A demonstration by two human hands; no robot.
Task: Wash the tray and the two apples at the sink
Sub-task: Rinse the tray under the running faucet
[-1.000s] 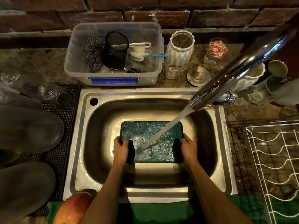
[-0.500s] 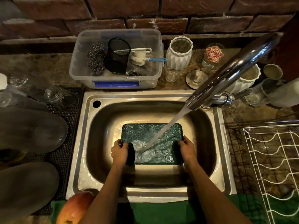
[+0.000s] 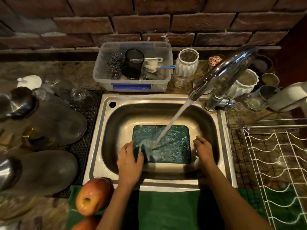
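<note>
Left hand (image 3: pixel 130 161) curled — right hand (image 3: pixel 203 149) seemingly loose, fingers spread.

Shiny steel sink (image 3: pixel 222 146), rough brick wall (image 3: pixel 149 17)

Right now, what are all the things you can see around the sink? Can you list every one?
tray: one, dark green, in the sink under the water
sink: one, silver, middle
tap: one, shiny silver, back right, running
apples: two, red and yellow, on the green cloth at front left; the second one is cut off by the bottom edge
green cloth: one, along the sink's front
plastic tub: one, clear, behind the sink, holding scrubbers and brushes
white vases: two, ribbed, back right
wire rack: one, white, right
glass lids: two blurry ones, left
left hand: gripping the tray's left edge
right hand: at the tray's right edge, fingers spread
</note>
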